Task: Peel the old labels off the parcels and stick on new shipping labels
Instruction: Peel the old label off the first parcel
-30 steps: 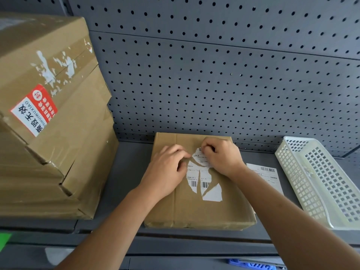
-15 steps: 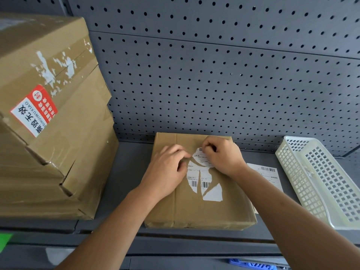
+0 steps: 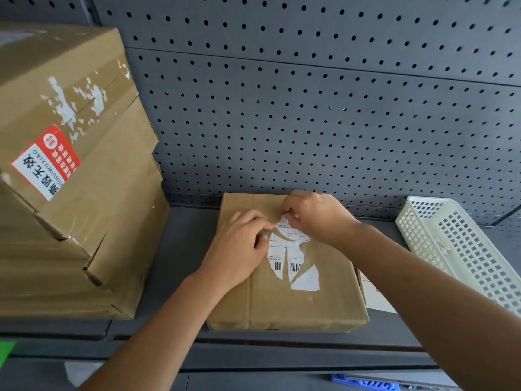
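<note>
The right hand (image 3: 318,218) has crept toward the far edge, tugging paper up. Stacked cartons (image 3: 93,221) sit left. The left hand (image 3: 239,249) is curled on the shelf-top parcel (image 3: 296,306); pinching or pressing, can't tell. The right pinches the torn old label (image 3: 284,249). A new label (image 3: 372,297) and a basket (image 3: 465,249) are further right.

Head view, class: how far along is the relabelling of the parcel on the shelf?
Done: chunks of the old label are torn off, bare cardboard showing between strips. In hand: the right hand pinches its top edge; the left hand rests on the parcel beside it. Left: the barcode strips, then sticking on the label sheet lying beside the parcel.
</note>
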`<action>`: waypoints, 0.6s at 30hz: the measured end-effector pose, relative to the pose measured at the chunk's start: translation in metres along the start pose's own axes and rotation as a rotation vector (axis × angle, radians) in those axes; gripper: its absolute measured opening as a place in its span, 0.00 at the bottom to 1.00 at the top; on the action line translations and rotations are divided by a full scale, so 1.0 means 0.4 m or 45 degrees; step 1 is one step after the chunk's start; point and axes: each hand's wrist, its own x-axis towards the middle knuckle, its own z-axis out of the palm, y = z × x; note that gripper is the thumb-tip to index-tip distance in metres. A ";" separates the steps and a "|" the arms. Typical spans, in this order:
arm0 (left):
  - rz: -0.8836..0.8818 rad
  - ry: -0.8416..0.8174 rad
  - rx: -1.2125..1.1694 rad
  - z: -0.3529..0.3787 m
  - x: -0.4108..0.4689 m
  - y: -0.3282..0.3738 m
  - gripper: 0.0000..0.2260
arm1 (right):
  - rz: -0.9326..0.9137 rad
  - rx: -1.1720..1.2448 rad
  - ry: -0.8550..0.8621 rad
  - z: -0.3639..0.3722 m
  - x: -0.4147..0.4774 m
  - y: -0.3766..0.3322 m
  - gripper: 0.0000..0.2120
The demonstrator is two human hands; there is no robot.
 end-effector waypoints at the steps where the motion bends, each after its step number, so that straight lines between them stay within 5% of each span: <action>1: -0.001 -0.004 0.001 0.000 0.000 0.000 0.12 | -0.029 -0.070 -0.010 -0.001 0.004 -0.002 0.09; 6: -0.007 -0.006 0.008 0.001 -0.002 0.000 0.13 | -0.059 -0.166 -0.044 -0.002 0.017 -0.007 0.07; 12: 0.006 -0.003 -0.008 -0.003 -0.002 0.001 0.13 | 0.022 0.163 0.078 0.016 -0.008 0.003 0.01; 18: 0.011 0.000 -0.006 0.000 -0.001 -0.003 0.12 | -0.008 0.290 0.102 0.017 -0.019 0.014 0.07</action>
